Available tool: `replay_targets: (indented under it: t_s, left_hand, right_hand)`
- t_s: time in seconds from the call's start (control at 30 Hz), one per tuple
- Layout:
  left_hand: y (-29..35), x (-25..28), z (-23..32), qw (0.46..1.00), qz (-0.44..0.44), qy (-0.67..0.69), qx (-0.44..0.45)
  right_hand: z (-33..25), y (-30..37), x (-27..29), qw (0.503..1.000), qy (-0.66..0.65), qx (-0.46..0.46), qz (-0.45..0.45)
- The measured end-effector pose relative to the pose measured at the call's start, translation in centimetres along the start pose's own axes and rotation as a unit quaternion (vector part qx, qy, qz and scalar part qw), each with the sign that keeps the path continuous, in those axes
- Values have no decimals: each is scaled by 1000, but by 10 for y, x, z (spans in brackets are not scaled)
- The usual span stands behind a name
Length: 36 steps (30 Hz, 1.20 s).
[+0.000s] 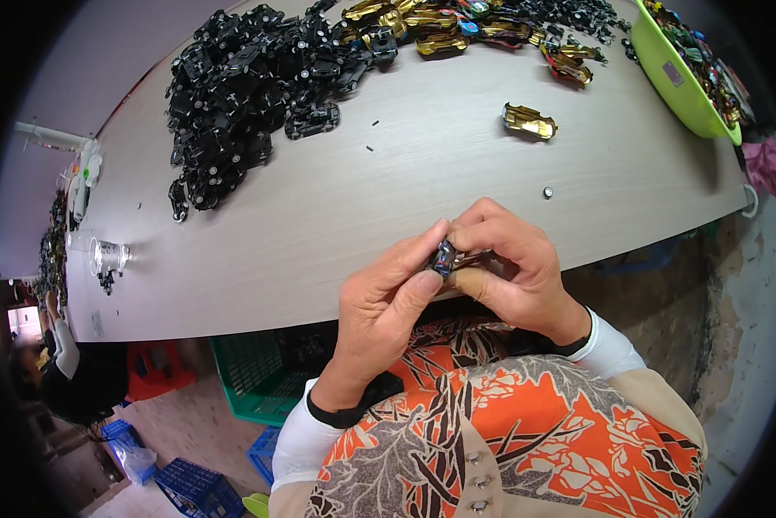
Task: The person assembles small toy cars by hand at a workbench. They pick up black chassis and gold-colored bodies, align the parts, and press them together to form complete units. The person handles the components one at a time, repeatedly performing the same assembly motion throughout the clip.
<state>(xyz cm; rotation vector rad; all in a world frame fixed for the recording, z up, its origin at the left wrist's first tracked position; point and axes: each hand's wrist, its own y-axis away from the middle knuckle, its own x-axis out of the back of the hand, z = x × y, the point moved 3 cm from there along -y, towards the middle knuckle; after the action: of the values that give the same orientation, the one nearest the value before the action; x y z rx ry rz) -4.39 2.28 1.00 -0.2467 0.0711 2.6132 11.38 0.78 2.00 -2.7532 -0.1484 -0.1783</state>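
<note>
Just above the table's near edge, both hands close round a small dark toy car (444,258) with some blue and red on it. The fingers and thumb of my left hand (383,302) grip it from the left. My right hand (517,268) pinches its other end, where a brownish part shows between thumb and fingers. Much of the car is hidden by the fingers. Ahead and to the right of the hands lie a small round silvery piece (547,192) and a gold toy car body (529,122).
A large heap of black toy car chassis (232,95) covers the far left. Gold car bodies (441,44) lie along the back. A lime green basin (681,78) of colourful parts stands far right. A clear cup (105,255) is at the left; a green crate (250,371) sits below the edge.
</note>
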Motion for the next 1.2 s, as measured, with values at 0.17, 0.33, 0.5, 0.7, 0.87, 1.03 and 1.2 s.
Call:
replay_targets:
  t_s: [0.17, 0.33, 0.5, 0.7, 0.87, 1.03, 1.2]
  left_hand:
    - [-1, -1, 0, 998, -9, 46, -43]
    - [-1, -2, -1, 998, -10, 46, -45]
    - [-1, -2, -2, 996, -19, 58, -71]
    - [0, -3, 1, 997, 8, 29, -76]
    - [3, -4, 3, 996, 23, -32, -74]
    - [1, -4, 0, 982, -21, -123, -139]
    - [3, -5, 2, 987, -29, -104, -119]
  right_hand:
    - [-1, 2, 4, 999, -30, -9, -14]
    - [-2, 2, 2, 1000, -28, 0, 9]
    - [-3, 3, 4, 1000, -24, 6, 7]
    - [-11, -1, 4, 1000, 3, 5, -4]
    - [-9, 1, 7, 999, -33, -17, -25]
    - [-2, 4, 9, 975, -188, -121, -24]
    - [2, 4, 10, 969, -210, -130, -27]
